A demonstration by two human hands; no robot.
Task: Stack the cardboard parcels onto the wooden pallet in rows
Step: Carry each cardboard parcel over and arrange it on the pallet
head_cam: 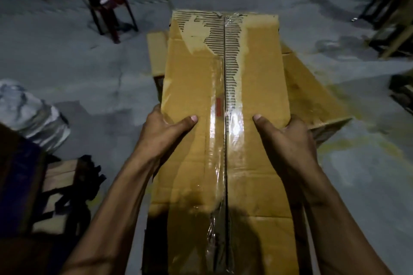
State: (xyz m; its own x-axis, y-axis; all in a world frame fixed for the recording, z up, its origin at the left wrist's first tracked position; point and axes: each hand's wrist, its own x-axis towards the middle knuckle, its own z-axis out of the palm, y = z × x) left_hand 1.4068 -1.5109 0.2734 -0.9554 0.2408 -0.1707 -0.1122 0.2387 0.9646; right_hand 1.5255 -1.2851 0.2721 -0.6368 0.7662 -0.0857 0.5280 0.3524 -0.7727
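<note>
A long brown cardboard parcel point(221, 118), its clear-taped seam running away from the viewer and its top paper torn at the far end, is held lengthwise between both hands. The left hand point(165, 131) and right hand point(288, 138) are set well apart on opposite long edges, thumbs laid on top and fingers wrapped over the sides, presumably so the load is kept level. More brown cardboard parcels point(312, 96) are seen beneath, on the grey concrete floor point(89, 62); the wooden pallet cannot be made out
</note>
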